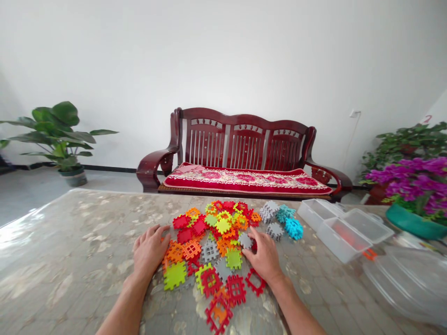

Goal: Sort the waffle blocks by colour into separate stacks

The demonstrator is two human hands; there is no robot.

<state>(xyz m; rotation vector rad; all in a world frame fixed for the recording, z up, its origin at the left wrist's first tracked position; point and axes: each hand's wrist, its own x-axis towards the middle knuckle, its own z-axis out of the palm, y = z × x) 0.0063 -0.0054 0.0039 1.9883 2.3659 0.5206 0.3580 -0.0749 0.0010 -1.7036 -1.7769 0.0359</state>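
A loose pile of red, orange, yellow-green and grey notched plastic tiles covers the table's middle, with a yellow-green tile (233, 258) near its centre. My left hand (151, 249) rests at the pile's left edge, fingers curled beside orange tiles (174, 252). On the right side of the pile, my right hand (262, 253) has thumb and forefinger apart around a small grey tile (245, 240); whether it grips the tile is unclear. Behind that hand lie stacks of grey tiles (269, 211) and blue tiles (294, 228).
Clear plastic boxes (344, 237) with orange-red pieces inside stand on the table (94, 260) at the right. Transparent lids (407, 279) lie nearer, and a teal pot (415, 222) of purple flowers is behind. A wooden bench (244, 146) stands beyond the table.
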